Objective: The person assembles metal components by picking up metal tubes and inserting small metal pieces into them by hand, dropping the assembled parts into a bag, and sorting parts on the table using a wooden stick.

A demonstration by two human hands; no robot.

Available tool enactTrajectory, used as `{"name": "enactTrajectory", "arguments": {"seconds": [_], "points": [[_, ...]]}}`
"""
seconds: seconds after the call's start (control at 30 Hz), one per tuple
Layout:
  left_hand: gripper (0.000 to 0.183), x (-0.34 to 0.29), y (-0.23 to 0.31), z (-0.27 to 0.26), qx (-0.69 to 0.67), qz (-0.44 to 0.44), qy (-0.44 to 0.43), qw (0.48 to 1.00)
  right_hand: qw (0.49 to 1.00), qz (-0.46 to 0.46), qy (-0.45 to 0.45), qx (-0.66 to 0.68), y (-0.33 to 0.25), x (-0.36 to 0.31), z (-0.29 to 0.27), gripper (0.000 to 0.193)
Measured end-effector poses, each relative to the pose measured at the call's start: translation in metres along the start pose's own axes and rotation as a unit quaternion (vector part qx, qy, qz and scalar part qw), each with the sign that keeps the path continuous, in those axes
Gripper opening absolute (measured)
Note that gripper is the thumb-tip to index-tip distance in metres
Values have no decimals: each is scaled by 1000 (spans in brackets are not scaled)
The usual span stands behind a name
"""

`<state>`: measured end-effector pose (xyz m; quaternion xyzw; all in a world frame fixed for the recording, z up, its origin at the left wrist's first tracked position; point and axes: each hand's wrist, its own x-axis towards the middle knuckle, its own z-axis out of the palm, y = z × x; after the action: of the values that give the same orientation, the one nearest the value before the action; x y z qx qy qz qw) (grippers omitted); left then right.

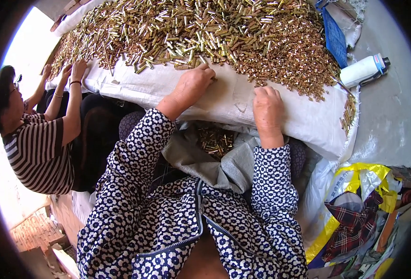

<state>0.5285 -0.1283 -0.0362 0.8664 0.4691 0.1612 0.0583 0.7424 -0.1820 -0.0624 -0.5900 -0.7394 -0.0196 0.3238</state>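
A broad heap of brass-coloured metal tubes covers the far part of a white cloth-covered table. Smaller ring-like brass pieces make up its right side. At the heap's near edge, my left hand is closed with fingers curled together; whatever it may hold is hidden. My right hand is also closed, knuckles up, by the lower edge of the small pieces, and its fingertips are out of sight. Below the table edge, between my forearms, a grey sack hangs open with brass tubes inside.
On the left sits another person in a striped shirt, hands at the heap. A white bottle lies at the table's right, near a blue sheet. Plastic bags and plaid cloth lie at lower right.
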Motion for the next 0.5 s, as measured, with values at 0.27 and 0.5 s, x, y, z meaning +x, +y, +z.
{"name": "enactTrajectory", "arguments": {"seconds": [0.27, 0.5], "points": [[12, -27, 27, -11, -332, -155, -39, 929, 905, 145, -6, 400, -21, -6, 4, 8], [12, -36, 33, -5, -419, -167, -41, 891, 771, 220, -87, 591, -33, -10, 7, 5]]}}
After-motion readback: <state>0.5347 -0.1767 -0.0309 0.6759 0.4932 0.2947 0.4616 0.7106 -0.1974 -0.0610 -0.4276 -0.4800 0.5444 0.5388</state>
